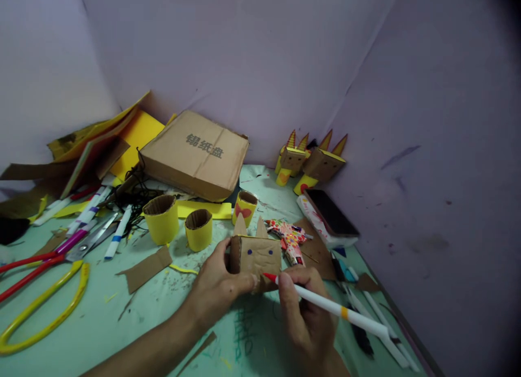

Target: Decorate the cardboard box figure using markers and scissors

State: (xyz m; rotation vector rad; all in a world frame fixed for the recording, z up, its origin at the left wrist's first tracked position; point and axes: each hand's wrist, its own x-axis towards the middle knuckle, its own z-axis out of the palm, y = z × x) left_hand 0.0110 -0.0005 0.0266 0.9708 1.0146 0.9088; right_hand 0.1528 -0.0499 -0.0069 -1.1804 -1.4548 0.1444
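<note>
- We worked at a pale green table (122, 323) littered with scraps, closed in by lilac paper walls (285, 51).
- At lower centre, our left hand (220, 287) clamped the cardboard face box (256, 255) by its side, apparently to steady it.
- Our right hand (303, 306) pinched a red-tipped marker (342, 311), its tip touching the box's lower edge below two blue dots.
- Just behind stood three yellow cardboard rings (163, 219).
- At upper centre lay a flat brown carton (195, 154); right of it, finished horned figures (313, 160) and a phone (329, 211).
- Scissors (44, 257) and yellow handles (40, 312) lay at left.
</note>
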